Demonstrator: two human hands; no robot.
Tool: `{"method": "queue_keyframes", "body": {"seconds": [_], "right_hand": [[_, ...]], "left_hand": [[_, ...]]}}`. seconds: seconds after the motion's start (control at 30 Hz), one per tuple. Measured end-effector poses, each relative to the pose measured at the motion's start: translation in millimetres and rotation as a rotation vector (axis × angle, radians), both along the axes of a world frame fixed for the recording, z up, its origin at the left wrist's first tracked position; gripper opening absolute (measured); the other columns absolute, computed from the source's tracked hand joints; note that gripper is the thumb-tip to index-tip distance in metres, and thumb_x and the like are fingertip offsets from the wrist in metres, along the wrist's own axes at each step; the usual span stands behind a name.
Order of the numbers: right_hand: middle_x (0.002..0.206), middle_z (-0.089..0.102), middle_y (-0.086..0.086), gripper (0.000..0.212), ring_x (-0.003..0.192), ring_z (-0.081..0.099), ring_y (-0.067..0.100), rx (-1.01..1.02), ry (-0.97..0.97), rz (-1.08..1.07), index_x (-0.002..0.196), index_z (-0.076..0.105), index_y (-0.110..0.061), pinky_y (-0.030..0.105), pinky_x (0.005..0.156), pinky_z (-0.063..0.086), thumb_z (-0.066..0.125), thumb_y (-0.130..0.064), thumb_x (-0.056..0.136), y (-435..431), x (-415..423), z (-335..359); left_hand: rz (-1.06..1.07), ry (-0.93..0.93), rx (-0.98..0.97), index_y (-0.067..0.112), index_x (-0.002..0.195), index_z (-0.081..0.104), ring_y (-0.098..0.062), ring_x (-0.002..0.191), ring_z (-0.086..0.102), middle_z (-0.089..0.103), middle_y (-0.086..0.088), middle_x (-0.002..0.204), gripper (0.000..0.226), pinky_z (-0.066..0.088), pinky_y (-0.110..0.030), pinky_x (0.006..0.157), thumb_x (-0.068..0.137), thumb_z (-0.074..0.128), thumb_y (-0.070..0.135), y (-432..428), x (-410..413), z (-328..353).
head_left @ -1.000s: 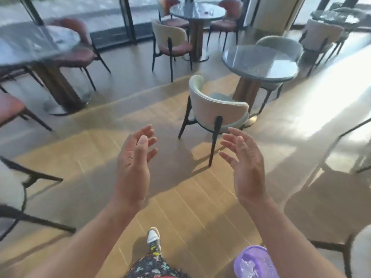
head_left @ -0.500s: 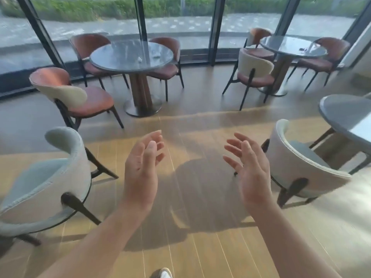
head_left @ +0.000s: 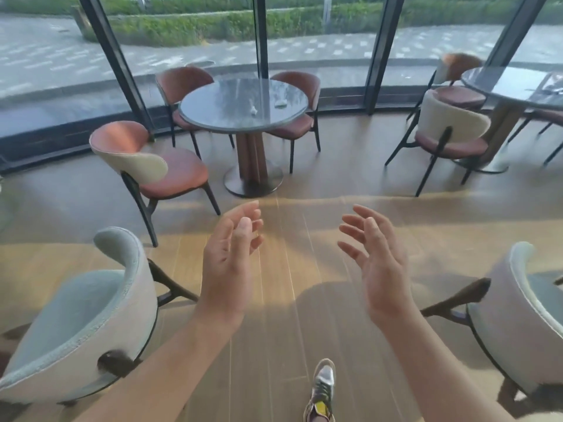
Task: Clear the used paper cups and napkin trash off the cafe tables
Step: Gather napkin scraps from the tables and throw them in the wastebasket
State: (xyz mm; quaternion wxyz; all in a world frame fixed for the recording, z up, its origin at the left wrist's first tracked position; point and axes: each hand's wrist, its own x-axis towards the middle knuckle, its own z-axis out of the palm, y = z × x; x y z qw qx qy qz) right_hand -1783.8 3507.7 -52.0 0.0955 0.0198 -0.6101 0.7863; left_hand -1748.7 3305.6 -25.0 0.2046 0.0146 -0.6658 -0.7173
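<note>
Two small pale scraps, a crumpled white bit [head_left: 253,109] and a flatter piece [head_left: 280,102] near it, lie on the round table [head_left: 213,117] straight ahead of the hands and well beyond them. They are too small to identify but are likely napkin trash, and no paper cup shows on the table. Over the last second the view swings away from a cluster of other tables. This table, half a second ago up and to the left of the hands, now sits squarely beyond them and looks larger, which suggests the person is closing on it as the next stop, with no pick-up yet begun. The left hand [head_left: 228,260] and right hand [head_left: 377,266] are raised side by side and well apart, palms facing each other, fingers spread and loosely bent. They hold and touch nothing, much as a moment earlier. A rust-seated chair [head_left: 170,175] stands between the left hand and the table, a pale tub chair [head_left: 76,324] sits outside the left hand, and another pale chair [head_left: 524,330] sits outside the right. A second table [head_left: 502,83] lies far off beyond the right hand.
</note>
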Motion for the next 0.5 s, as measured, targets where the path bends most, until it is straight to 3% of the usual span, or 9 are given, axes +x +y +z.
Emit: {"method": "queue_keyframes", "body": {"seconds": [0.2,0.5], "right_hand": [[0.116,0.073,0.001,0.035,0.118,0.068,0.021,-0.006,-0.020,0.081,0.123,0.068,-0.024,0.043,0.099,0.055,0.053,-0.041,0.097,12.6,-145.1,2.5],[0.118,0.073,0.003,0.034,0.117,0.069,0.021,0.051,-0.024,0.169,0.123,0.069,-0.025,0.043,0.100,0.056,0.052,-0.040,0.097,24.3,-328.7,15.6]], "left_hand": [[0.097,0.010,-0.001,0.044,0.111,0.072,-0.021,0.119,0.067,0.072,0.007,0.117,0.030,0.055,-0.047,0.104,0.092,0.050,0.053,20.0,-130.5,-2.4],[0.201,-0.035,0.048,0.026,0.119,0.069,-0.016,0.116,0.069,0.072,0.006,0.117,0.036,0.056,-0.042,0.101,0.094,0.053,0.046,33.2,-288.8,-7.6]]}}
